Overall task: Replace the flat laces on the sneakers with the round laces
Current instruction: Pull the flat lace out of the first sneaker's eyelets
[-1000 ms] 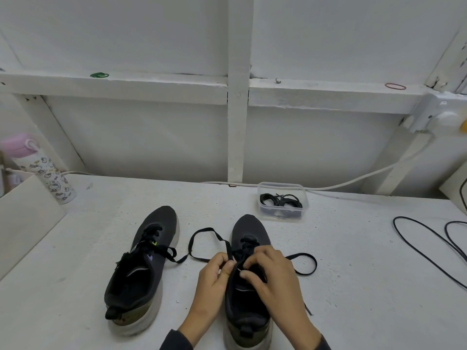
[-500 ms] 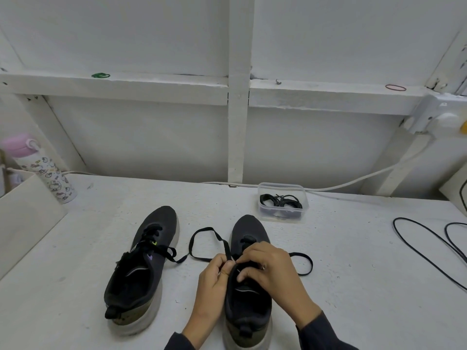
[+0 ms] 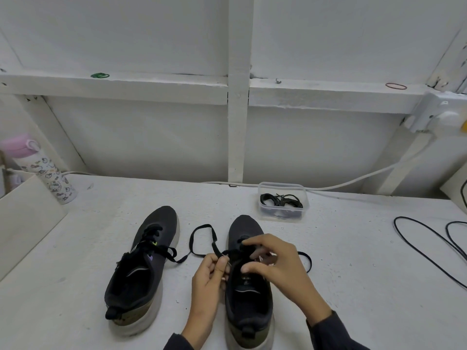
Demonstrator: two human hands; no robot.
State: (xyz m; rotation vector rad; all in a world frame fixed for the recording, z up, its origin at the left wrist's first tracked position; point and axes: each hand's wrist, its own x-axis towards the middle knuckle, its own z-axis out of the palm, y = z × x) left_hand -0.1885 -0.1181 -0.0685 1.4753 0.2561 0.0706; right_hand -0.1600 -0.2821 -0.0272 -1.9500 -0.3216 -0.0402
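Round laces are lying coiled in a clear tub at the back of the white table, just beyond the right sneaker. The left hand is pinching that shoe's flat lace, whose loop is trailing between it and the left sneaker. The right hand is curling its fingers over the eyelets; whether it is gripping the lace, I cannot tell.
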